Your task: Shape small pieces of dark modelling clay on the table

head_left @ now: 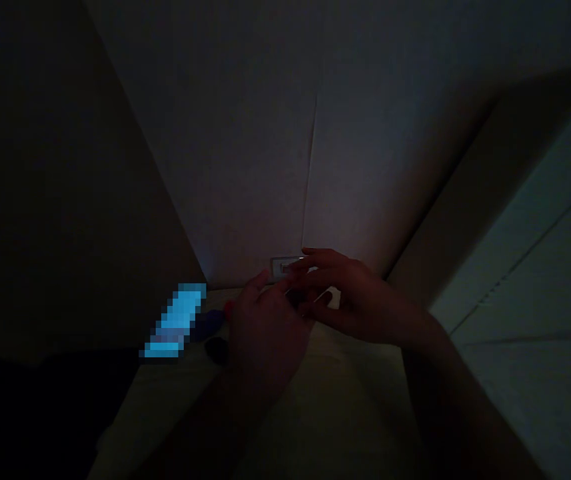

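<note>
The light is very dim, so details are hard to make out. Low on the wall is a pale rectangular plate (279, 268), partly covered by my fingers. My left hand (270, 333) is just below it, back toward me, fingers curled and one raised toward the wall. From the right, my right hand (358, 293) meets it, with bent fingers in front of the plate and thumb lower down. Whatever lies between the two hands is dark and mostly hidden. Beside the right hand's fingers shows a small white thing (335, 297), its kind unclear.
A glowing, pixelated screen-like rectangle (178, 320) is on the left of the pale wooden-looking surface (335, 407). Near it are a blue object (209, 325) with a red end and a small black item (216, 349). The wall (245, 167) rises behind; a light panel (525, 267) stands right.
</note>
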A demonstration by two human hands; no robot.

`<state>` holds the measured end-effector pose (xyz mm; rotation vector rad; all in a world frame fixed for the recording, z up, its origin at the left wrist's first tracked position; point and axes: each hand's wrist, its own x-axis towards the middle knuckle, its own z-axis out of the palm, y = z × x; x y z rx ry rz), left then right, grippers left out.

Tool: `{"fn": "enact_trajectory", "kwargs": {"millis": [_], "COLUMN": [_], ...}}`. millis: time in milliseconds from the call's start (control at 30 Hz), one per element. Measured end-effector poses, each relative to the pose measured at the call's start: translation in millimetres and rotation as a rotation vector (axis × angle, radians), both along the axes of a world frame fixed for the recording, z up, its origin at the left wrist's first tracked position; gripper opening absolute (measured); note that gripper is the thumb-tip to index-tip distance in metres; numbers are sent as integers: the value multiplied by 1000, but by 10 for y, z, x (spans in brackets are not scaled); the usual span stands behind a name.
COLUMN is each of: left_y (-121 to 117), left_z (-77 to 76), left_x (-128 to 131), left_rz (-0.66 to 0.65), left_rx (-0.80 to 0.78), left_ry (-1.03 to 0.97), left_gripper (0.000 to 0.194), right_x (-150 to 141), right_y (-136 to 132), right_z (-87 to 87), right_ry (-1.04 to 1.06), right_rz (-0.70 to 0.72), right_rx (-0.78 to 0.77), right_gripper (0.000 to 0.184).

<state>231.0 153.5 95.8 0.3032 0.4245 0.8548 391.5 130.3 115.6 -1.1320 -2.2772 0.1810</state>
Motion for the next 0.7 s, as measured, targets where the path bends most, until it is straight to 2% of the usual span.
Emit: {"fn": "enact_trajectory", "kwargs": {"millis": [167,400,567,700], "left_y": [52,179,237,319], "left_z": [47,97,83,112], "left_x": [-28,-138,-166,-193], "left_rz": [128,342,400,416], "left_rx": [-10,-69,-17,-5], "left_ry": [85,147,167,201], "left_gripper": [44,37,30,24], "right_x": [4,-33,-5,40], "right_y": [34,24,97,212], "right_z": [-13,-57,-115,-198], "right_ry": [178,480,606,722], "right_rz": [62,77,104,83], "right_rx": [9,-159,-199,-347], "right_gripper": [29,23,24,29]}}
